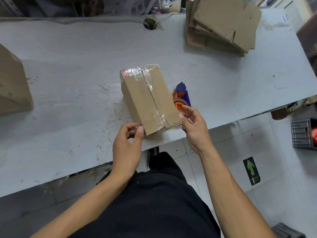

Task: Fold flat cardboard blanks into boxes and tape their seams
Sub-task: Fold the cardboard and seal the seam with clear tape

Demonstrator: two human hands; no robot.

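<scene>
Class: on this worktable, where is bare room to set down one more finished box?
Free: the table stretch between the left box and the taped box; also between the tape dispenser and the right edge, below the blank stack. Crowded: around both hands.

Grey table (68, 54) w/ cable hole (150, 24); floor arrow sticker (251, 170), black crate (302, 133).

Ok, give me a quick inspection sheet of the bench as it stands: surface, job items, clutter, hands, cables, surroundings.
Surface: grey table, scuffed and marked.
Job's things: taped box at the near edge; tape dispenser to its right; stack of flat blanks at far right.
Clutter: another box at left edge.
Hands: left hand and right hand beside the taped box's near end, holding nothing.
Cables: nothing seen.
Surroundings: black crate and arrow sticker on floor.
</scene>
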